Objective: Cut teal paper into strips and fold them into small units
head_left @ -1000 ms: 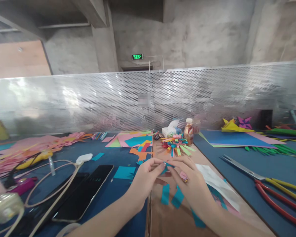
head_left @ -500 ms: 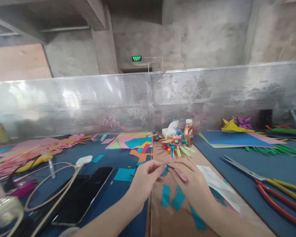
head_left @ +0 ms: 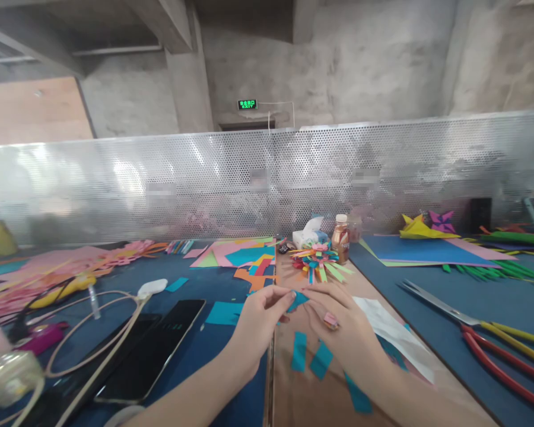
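At the near left a dark phone (head_left: 153,347) lies flat on the blue table (head_left: 196,356). The left hand (head_left: 260,323) pinches a small teal paper piece (head_left: 297,300) between thumb and fingertips, near centre above the brown board (head_left: 293,391). The right hand (head_left: 342,326) meets it, fingers narrowed on the same piece. Loose teal strips (head_left: 309,354) lie below. Far right, red-handled scissors (head_left: 476,335) rest.

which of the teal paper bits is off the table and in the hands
The small folded teal piece, pinched between the left hand and right hand. The other teal strips lie flat on the brown board below the hands.
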A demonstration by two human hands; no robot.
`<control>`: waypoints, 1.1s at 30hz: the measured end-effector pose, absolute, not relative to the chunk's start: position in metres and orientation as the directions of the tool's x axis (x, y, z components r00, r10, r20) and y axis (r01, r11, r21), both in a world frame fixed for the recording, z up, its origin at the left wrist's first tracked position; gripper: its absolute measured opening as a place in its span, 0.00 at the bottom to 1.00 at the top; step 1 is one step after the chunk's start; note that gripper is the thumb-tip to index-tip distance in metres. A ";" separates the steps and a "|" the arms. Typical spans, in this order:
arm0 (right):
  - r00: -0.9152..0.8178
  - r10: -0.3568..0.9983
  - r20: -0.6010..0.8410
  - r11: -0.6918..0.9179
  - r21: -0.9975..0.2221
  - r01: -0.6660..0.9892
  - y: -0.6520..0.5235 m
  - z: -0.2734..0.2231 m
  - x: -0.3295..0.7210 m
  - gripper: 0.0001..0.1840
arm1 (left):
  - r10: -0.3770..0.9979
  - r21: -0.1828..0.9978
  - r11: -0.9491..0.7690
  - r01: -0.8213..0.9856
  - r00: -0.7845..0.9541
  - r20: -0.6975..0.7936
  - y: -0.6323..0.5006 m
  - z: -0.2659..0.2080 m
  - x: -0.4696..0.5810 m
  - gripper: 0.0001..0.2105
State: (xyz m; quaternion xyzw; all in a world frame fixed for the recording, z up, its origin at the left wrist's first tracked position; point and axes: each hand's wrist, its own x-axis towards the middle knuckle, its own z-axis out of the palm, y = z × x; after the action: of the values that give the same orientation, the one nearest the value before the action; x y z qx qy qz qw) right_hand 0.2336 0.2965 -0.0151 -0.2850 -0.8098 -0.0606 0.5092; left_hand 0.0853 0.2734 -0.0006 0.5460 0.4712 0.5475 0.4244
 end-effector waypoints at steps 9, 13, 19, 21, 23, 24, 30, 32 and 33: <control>-0.199 0.549 0.812 0.776 -0.407 0.482 0.294 -0.014 0.230 0.03 | 0.976 0.972 -0.214 0.093 -0.016 0.216 0.271 0.000 0.088 0.10; -0.221 0.489 0.844 0.791 -0.322 0.519 0.296 -0.017 0.230 0.03 | 0.981 0.981 -0.192 0.032 0.009 0.192 0.272 -0.003 0.088 0.09; -0.328 0.338 0.882 0.816 -0.101 0.568 0.290 -0.013 0.233 0.05 | 0.989 0.986 -0.137 -0.090 0.034 0.141 0.272 -0.006 0.087 0.08; -0.363 0.293 0.884 0.820 -0.038 0.571 0.289 -0.011 0.234 0.05 | 0.990 0.985 -0.131 -0.112 0.032 0.135 0.272 -0.005 0.087 0.07; -0.395 0.254 0.883 0.822 0.018 0.569 0.288 -0.010 0.236 0.05 | 0.991 0.984 -0.124 -0.126 0.036 0.129 0.272 -0.005 0.087 0.07; -0.412 0.238 0.880 0.822 0.044 0.568 0.288 -0.010 0.236 0.06 | 0.991 0.984 -0.120 -0.130 0.040 0.126 0.272 -0.004 0.087 0.07; -0.493 0.225 0.841 0.809 0.120 0.575 0.288 -0.011 0.239 0.08 | 0.993 0.982 -0.110 -0.154 0.026 0.115 0.271 -0.004 0.087 0.06; -0.520 0.220 0.825 0.804 0.148 0.576 0.288 -0.010 0.240 0.09 | 0.992 0.979 -0.116 -0.169 0.031 0.123 0.270 -0.003 0.087 0.06; -0.529 0.216 0.821 0.800 0.161 0.578 0.288 -0.010 0.240 0.09 | 0.991 0.977 -0.118 -0.180 0.035 0.126 0.270 -0.002 0.087 0.06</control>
State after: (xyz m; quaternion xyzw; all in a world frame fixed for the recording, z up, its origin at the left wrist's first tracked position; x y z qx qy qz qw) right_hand 0.2398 0.2875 -0.0098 -0.2341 -0.8480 -0.2123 0.4254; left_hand 0.0869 0.2698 -0.0019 0.4946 0.4103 0.5606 0.5223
